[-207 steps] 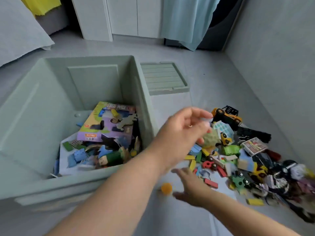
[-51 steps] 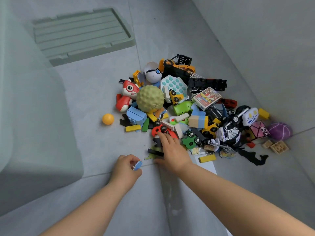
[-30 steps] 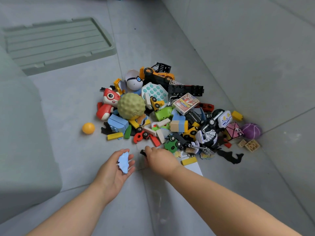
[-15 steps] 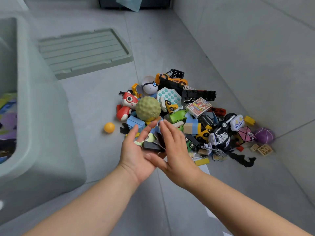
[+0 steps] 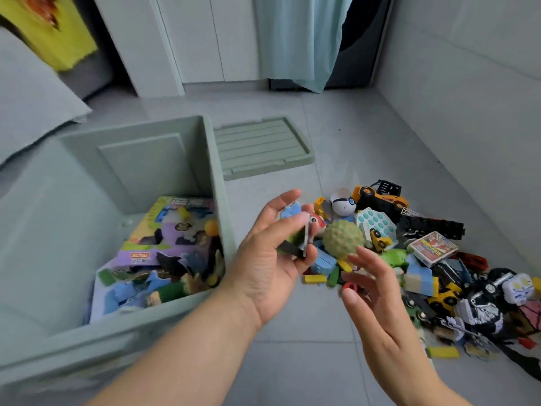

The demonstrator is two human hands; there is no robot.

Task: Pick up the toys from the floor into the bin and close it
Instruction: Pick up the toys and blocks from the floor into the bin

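Floor (image 5: 295, 373): pale grey tiles, from right under the camera all the way to the back wall.
Right hand (image 5: 377, 312): closest thing in shot. Fingers were pretty much straight and a bit spread, holding nothing, over the near edge of the toy pile (image 5: 433, 268).
Left hand (image 5: 272, 259): palm up, sitting between the bin (image 5: 218, 183) and the pile in view. Fingers and thumb were curled round a little stack of flat pieces (image 5: 298, 244). Some green, dark and blue in there, but too blurry to say what they were.
Bin: sage green, open on top, on the left. Inside were a purple puzzle box (image 5: 164, 238), loose blue and green bits and a small orange ball (image 5: 211, 227).
Toy pile: heaped on the floor right of the bin, along the wall. Bumpy green ball (image 5: 342, 240) on its left side, small printed box (image 5: 433, 249) on top, yellow digger (image 5: 377, 197) at the far end.
Lid (image 5: 263, 148): lay flat on the floor just beside the bin's far corner, beyond the pile.
Back of the room: white cupboard doors (image 5: 202, 39), light blue curtain (image 5: 295, 39), yellow cloth (image 5: 49, 27) top left.
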